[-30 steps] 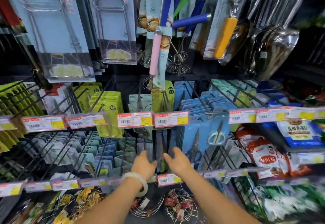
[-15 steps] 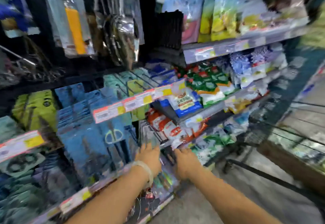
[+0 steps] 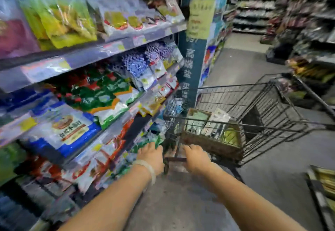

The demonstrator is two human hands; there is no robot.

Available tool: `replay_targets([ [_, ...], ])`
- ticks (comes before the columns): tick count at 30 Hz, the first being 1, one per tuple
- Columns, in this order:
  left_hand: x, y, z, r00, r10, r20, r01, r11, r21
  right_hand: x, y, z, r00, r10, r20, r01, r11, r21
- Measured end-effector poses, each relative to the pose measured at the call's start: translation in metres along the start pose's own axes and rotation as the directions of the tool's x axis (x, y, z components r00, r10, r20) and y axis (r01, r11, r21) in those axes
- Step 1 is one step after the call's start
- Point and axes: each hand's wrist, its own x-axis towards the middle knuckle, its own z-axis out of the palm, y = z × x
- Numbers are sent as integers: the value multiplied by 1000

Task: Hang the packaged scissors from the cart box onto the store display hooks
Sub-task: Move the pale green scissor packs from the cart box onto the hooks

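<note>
Three tiers of shelving [image 3: 101, 49] stocked with blurred food packets line the left edge, and open grey floor [image 3: 272, 185] runs ahead and to the right. One wire cart [image 3: 262, 103] stands beside the shelves, holding one cardboard box [image 3: 213, 143] of flat packages [image 3: 197, 121], too blurred to count or to identify as scissors. Two hands reach forward near the cart's near edge: left hand [image 3: 151, 155] with one pale wrist bracelet [image 3: 148, 168], right hand [image 3: 194, 157], both empty with fingers loosely extended.
</note>
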Motion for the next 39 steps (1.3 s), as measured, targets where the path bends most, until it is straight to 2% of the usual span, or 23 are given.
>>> replay_targets([
  [4, 70, 33, -6, 996, 75, 38, -75, 997, 11, 48, 45, 0, 994, 107, 0, -106, 993, 45],
  [8, 115, 44, -15, 991, 125, 48, -126, 992, 25, 84, 63, -4, 990, 142, -10, -141, 987, 72],
  [17, 298, 67, -72, 974, 217, 66, -216, 976, -23, 244, 122, -67, 966, 255, -36, -246, 955, 166],
  [22, 361, 68, -70, 959, 221, 175, -214, 975, -58, 300, 149, -65, 950, 302, 79, -311, 934, 176],
  [26, 406, 70, -62, 955, 199, 218, -180, 978, -103, 338, 175, -50, 927, 346, 147, -374, 887, 270],
  [29, 438, 74, -47, 938, 183, 295, -148, 980, -135, 368, 198, -34, 910, 352, 217, -402, 877, 262],
  [34, 497, 86, -17, 904, 110, 413, -37, 983, -179, 424, 232, -3, 878, 330, 348, -432, 859, 275],
  [39, 548, 108, 13, 885, 19, 465, 93, 972, -218, 472, 259, 41, 809, 315, 497, -511, 794, 330],
])
